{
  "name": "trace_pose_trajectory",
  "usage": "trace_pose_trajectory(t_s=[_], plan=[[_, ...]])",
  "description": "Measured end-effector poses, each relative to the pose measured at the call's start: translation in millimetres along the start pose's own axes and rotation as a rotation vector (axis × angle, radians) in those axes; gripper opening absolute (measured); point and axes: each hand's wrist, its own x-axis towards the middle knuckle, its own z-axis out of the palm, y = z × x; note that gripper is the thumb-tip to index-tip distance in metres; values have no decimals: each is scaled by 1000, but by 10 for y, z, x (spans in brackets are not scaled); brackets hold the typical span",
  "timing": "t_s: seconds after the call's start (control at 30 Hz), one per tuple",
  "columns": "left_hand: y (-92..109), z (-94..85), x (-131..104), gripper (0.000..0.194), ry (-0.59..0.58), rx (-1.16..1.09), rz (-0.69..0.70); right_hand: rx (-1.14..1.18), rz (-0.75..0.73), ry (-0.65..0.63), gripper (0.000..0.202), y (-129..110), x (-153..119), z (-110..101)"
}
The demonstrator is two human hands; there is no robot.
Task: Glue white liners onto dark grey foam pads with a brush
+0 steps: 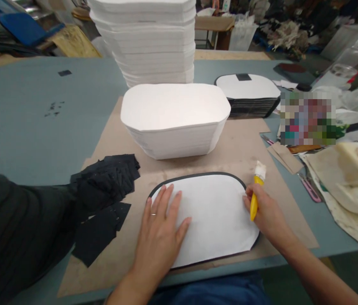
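Note:
A white oval panel point(212, 216) with a black rim lies flat in front of me on a brown cardboard sheet point(102, 271). My left hand point(161, 228) rests on the panel's left part, fingers stretched out and a ring on one of them. With my right hand point(263, 207) I hold a yellow-handled brush point(253, 205), its pale bristles pointing up and away. The fingertips of that hand touch the panel's right edge. Left of the panel sits a pile of black fabric pieces point(105, 182).
Beyond the panel stand a stack of white tub-shaped pieces point(181, 140) and a taller white stack point(153, 46). Black-rimmed panels point(248, 91) are piled at the back right. Pink-handled snips point(309, 188) and a stained cloth point(350, 212) lie at right. A dark sleeve point(16, 228) reaches in from the left.

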Motion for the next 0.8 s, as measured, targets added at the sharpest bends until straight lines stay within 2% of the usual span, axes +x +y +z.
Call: trace_pose_trajectory(t_s=[0.1,0.23,0.37,0.47,0.57,0.67,0.8], plan=[[215,177,26,61,-100,60,99,-94,-3,-7,6,-11,-8,-52],[227,281,15,64,-148,73,102,-205,-1,27,14,-258,-21,-75],[184,261,26,62,-143,73,111,-157,-162,-19,22,-723,7,171],[188,245,33,61,-171,71,110,-89,-272,-54,32,-934,28,398],[202,255,30,62,-183,63,101,-64,-268,-37,32,-946,21,517],[220,275,23,62,-169,77,83,-20,-279,-11,31,-894,11,550],[248,236,15,56,-180,114,70,120,-273,60,17,-848,-18,434]])
